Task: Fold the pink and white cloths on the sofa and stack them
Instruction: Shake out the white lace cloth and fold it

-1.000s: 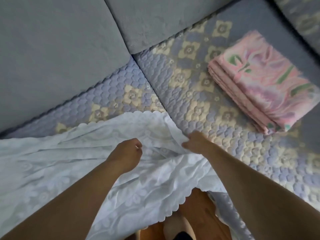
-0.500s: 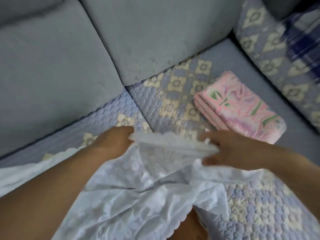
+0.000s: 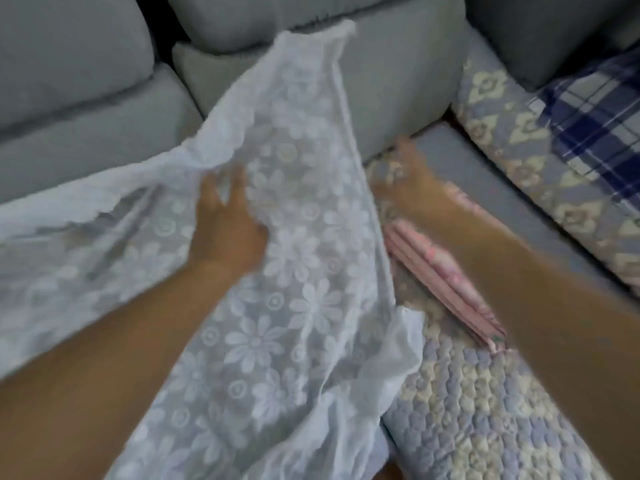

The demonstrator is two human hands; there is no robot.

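The pink cloth (image 3: 446, 282) already lies folded on the sofa (image 3: 485, 393) beside me, while the white cloth (image 3: 294, 237) is still unfolded (draped up the backrest), my left hand (image 3: 225, 230) pressing it flat and my right hand (image 3: 412, 181) spread, holding nothing.

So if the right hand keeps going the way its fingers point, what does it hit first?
Probably the grey back cushion. The right hand points up and away over the quilted seat cover, just right of the white cloth. It is blurred, so depth is uncertain.
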